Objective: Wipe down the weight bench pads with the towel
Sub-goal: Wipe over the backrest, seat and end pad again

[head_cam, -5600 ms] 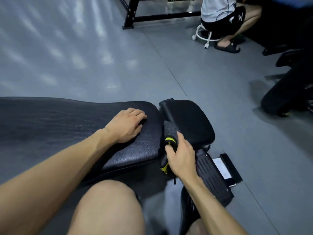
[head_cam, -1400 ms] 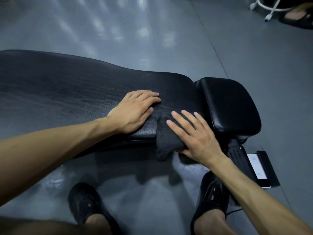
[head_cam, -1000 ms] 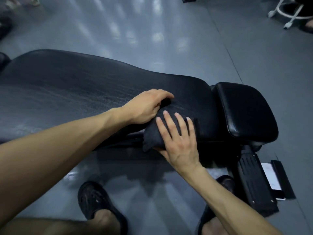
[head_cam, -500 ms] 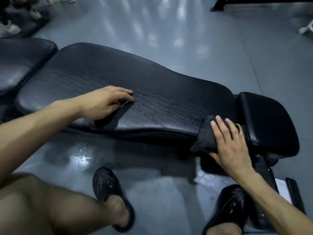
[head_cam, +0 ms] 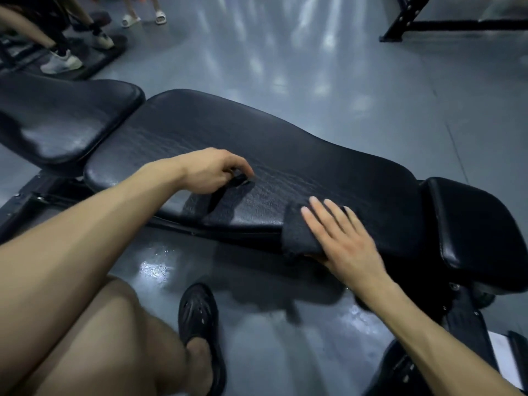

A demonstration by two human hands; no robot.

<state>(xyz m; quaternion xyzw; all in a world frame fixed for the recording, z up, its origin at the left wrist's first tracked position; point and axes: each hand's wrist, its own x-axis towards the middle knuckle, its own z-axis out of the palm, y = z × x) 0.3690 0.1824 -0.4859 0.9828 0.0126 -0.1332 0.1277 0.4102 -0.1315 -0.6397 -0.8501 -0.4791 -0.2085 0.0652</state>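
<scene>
The black weight bench lies across the view, with a long back pad (head_cam: 285,150), a seat pad (head_cam: 57,118) at the left and a small end pad (head_cam: 471,224) at the right. A dark grey towel (head_cam: 297,232) is draped over the near edge of the long pad. My right hand (head_cam: 343,241) presses flat on the towel with straight fingers. Farther left, my left hand (head_cam: 211,170) rests on the long pad on its bent fingertips; its own shadow lies beneath it and I see nothing held.
Other people's feet in shoes (head_cam: 61,61) stand at the top left by another machine. A black rack frame (head_cam: 400,24) crosses the top right. My black sandal (head_cam: 200,318) is on the grey floor below the bench. A white-screened phone (head_cam: 503,355) lies at the bottom right.
My right hand has slid the towel leftward along the near edge of the long pad, away from the end pad. My left hand stays on the middle of the pad.
</scene>
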